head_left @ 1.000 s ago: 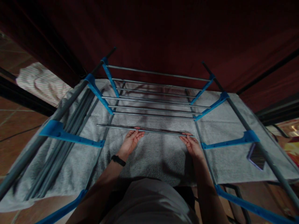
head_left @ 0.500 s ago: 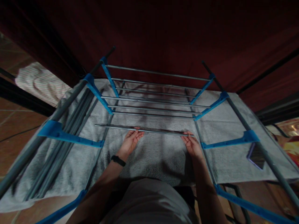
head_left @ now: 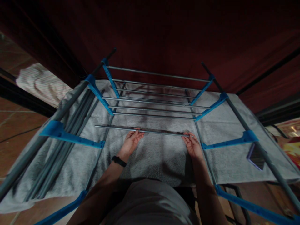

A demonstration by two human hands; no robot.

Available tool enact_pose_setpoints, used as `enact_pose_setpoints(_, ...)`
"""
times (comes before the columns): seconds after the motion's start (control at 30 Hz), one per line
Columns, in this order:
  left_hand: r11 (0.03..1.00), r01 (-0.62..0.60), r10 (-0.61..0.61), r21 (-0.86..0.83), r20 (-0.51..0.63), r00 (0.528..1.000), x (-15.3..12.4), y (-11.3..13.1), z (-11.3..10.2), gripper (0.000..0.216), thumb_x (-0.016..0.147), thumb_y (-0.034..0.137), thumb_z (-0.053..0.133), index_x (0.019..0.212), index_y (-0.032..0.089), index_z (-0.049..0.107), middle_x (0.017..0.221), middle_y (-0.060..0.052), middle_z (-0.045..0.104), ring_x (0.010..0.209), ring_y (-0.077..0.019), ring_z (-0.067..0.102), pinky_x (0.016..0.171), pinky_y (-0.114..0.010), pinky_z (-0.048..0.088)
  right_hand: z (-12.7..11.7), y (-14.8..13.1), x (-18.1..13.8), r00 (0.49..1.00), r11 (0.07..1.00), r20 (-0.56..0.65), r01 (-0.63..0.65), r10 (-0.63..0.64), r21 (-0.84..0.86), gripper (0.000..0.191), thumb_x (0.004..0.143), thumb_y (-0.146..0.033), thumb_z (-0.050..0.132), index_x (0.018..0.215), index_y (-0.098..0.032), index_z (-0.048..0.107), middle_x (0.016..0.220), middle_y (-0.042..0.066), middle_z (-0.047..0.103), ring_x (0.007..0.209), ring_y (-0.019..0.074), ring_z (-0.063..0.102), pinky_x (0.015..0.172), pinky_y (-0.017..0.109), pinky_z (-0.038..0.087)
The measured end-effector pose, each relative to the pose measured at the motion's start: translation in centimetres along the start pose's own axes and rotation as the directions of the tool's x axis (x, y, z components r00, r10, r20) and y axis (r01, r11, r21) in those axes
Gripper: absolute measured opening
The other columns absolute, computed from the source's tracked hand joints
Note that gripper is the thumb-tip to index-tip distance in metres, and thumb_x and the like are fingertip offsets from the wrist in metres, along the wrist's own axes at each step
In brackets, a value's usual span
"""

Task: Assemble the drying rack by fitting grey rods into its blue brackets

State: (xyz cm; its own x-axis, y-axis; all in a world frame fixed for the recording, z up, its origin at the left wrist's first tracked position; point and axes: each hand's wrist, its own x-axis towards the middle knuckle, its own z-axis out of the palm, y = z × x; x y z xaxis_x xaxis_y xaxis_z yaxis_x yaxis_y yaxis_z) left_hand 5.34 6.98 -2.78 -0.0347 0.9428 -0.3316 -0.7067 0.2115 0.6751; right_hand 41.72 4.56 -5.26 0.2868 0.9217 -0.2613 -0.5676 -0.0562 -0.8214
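Rack (head_left: 153,116), partly barred: crossbars (head_left: 154,73) span the twelve-o'clock brackets (head_left: 99,94); nearer pairs (head_left: 75,138) stand unbridged.
I have the left hand (head_left: 131,142) and right hand (head_left: 191,144) pinching one loose rod (head_left: 161,133).

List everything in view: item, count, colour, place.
Loose rod: 1, grey, in both hands
Crossbars: several, grey, between far brackets
Blue brackets: 8, blue, four per side
Long frame tubes: 4, grey, two per side
Loose tubes: several, exact count unclear, grey, left
Towel: 1, grey, beneath the rack parts
Phone-like object: 1, dark with purple edge, right
Hanging fabric: dark red, behind
Striped cloth: 1, pale, far left
Cord: 1, dark, left
Tiled floor: reddish brown, left and right
Wristband: 1, black, left wrist
Shirt: 1, grey, bottom centre
Left hand, right hand: 2, pinching the rod
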Motion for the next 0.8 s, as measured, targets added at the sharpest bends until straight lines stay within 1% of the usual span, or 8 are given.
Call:
enact_pose_setpoints(0.2, 1.0, 0.001, -0.001, 0.001, 0.003, 1.0, -0.01, -0.02, -0.06, 0.014, 0.082, 0.017, 0.084, 0.089, 0.018, 0.071, 0.093, -0.004, 0.079, 0.085, -0.0173, 0.076, 0.088, -0.033, 0.058, 0.18, 0.0, 0.0, 1.0, 1.0, 0.005, 0.013, -0.013, -0.018, 0.021, 0.084, -0.039, 0.079, 0.102, -0.028, 0.074, 0.103, 0.001, 0.08, 0.108, 0.0174, 0.074, 0.115, 0.044, 0.051)
enact_pose_setpoints(0.33, 1.0, -0.009, 0.009, -0.002, 0.019, 1.0, -0.03, -0.04, -0.09, 0.017, 0.08, 0.018, 0.086, 0.088, 0.017, 0.071, 0.089, -0.003, 0.079, 0.084, -0.0173, 0.077, 0.086, -0.031, 0.059, 0.26, -0.03, 0.0, 1.0, 0.999, 0.023, 0.019, -0.018, -0.034, 0.02, 0.083, -0.042, 0.081, 0.095, -0.028, 0.074, 0.101, 0.0, 0.079, 0.104, 0.017, 0.074, 0.11, 0.042, 0.055)
enact_pose_setpoints(0.5, 1.0, -0.009, 0.009, 0.001, 0.022, 1.0, -0.08, -0.09, -0.12, 0.019, 0.079, 0.018, 0.086, 0.09, 0.016, 0.07, 0.088, -0.001, 0.078, 0.084, -0.0163, 0.077, 0.088, -0.03, 0.059, 0.3, -0.02, -0.02, 0.999, 0.997, 0.036, 0.009, -0.006, -0.071, 0.024, 0.079, -0.045, 0.085, 0.089, -0.028, 0.073, 0.1, 0.0, 0.078, 0.101, 0.0169, 0.075, 0.104, 0.04, 0.059)
enact_pose_setpoints(0.57, 1.0, -0.012, 0.012, -0.001, 0.024, 1.0, -0.08, -0.08, -0.12, 0.019, 0.079, 0.018, 0.086, 0.089, 0.017, 0.07, 0.088, -0.001, 0.078, 0.083, -0.0162, 0.077, 0.087, -0.03, 0.059, 0.34, 0.0, -0.06, 0.999, 0.996, 0.038, 0.01, -0.006, -0.093, 0.026, 0.078, -0.048, 0.086, 0.088, -0.028, 0.072, 0.099, 0.0, 0.078, 0.099, 0.0175, 0.075, 0.101, 0.04, 0.06)
enact_pose_setpoints(0.7, 1.0, -0.009, 0.009, 0.009, 0.021, 1.0, -0.05, 0.0, -0.08, 0.019, 0.079, 0.017, 0.086, 0.089, 0.016, 0.07, 0.089, -0.002, 0.078, 0.083, -0.0169, 0.077, 0.087, -0.031, 0.059, 0.57, 0.02, -0.19, 0.999, 0.985, 0.042, 0.001, 0.006, -0.171, 0.031, 0.075, -0.051, 0.087, 0.086, -0.028, 0.07, 0.096, 0.0, 0.077, 0.086, 0.0166, 0.074, 0.093, 0.038, 0.063)
enact_pose_setpoints(0.8, 1.0, 0.002, -0.003, 0.019, 0.014, 1.0, -0.06, 0.06, -0.02, 0.021, 0.078, 0.017, 0.087, 0.092, 0.015, 0.071, 0.087, -0.003, 0.078, 0.083, -0.0172, 0.077, 0.087, -0.031, 0.059, 0.88, -0.06, -0.34, 0.998, 0.975, 0.064, 0.002, 0.013, -0.223, 0.032, 0.072, -0.05, 0.089, 0.085, -0.028, 0.069, 0.099, 0.0, 0.076, 0.087, 0.0156, 0.073, 0.091, 0.036, 0.062)
